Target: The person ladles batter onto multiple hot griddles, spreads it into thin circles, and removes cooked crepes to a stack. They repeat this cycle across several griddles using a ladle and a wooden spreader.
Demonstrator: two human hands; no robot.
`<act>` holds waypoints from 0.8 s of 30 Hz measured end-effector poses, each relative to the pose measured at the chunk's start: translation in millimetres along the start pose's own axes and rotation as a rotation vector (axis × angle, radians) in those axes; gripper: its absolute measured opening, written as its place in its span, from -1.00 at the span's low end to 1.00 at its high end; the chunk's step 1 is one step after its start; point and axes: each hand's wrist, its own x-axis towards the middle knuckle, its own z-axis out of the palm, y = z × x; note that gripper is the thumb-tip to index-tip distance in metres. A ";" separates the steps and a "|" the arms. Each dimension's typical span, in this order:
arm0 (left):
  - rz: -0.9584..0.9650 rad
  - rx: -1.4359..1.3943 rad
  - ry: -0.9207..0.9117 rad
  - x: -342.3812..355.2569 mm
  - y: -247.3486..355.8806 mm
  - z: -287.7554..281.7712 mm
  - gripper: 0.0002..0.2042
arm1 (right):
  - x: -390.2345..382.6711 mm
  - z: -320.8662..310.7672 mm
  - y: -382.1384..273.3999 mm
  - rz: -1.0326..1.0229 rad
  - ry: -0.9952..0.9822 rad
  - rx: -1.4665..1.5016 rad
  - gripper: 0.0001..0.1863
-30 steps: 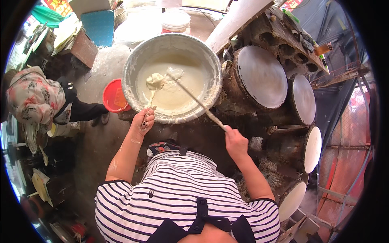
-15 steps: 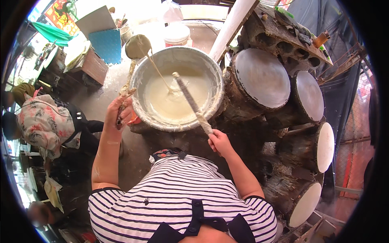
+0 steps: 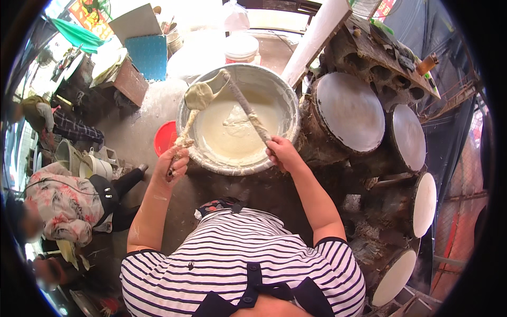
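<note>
Since the previous frame: ladle bowl moved from outside the rim to over the basin; stick tip shifted to the far wall, beside the bowl.

Surroundings, largest first. Right of the right hand [image 3: 284, 153]: dark drum-like stands with round flat tops [image 3: 351, 112]. Well left of the left hand [image 3: 171, 164]: co-worker in a floral top [image 3: 66, 203]. Ahead of and between both hands: wide basin [image 3: 232, 170]. Beyond it, lidded white tub [image 3: 241, 48]. Just ahead of the left hand: red pail [image 3: 165, 138], partly hidden behind the basin.

Pose: both forearms extended forward. Right fist closed round the lower end of the stick [image 3: 245, 104], which slants forward-left. Left fist closed round the handle of the ladle [image 3: 199, 96]; its bowl is ahead and slightly right of that hand.

Materials: basin grey, round, smeared inside; batter [image 3: 240, 140] cream, smooth, ridged mid-surface. Stick long, straight, paste-coated near the grip; ladle bowl rounded, batter-covered, handle clumped with paste.
</note>
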 end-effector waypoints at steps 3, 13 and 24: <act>0.054 0.119 0.035 25.6 -7.9 -31.1 -0.83 | -21.7 -1.5 -11.8 -0.057 0.065 -0.227 -0.83; -0.009 0.104 0.032 102.4 -33.7 -70.9 -0.88 | -78.5 -24.8 24.9 -0.587 0.569 -1.136 -0.79; -0.033 0.047 -0.115 68.9 11.5 -13.9 -0.83 | -35.5 12.5 -12.8 -0.875 0.664 -0.528 -0.85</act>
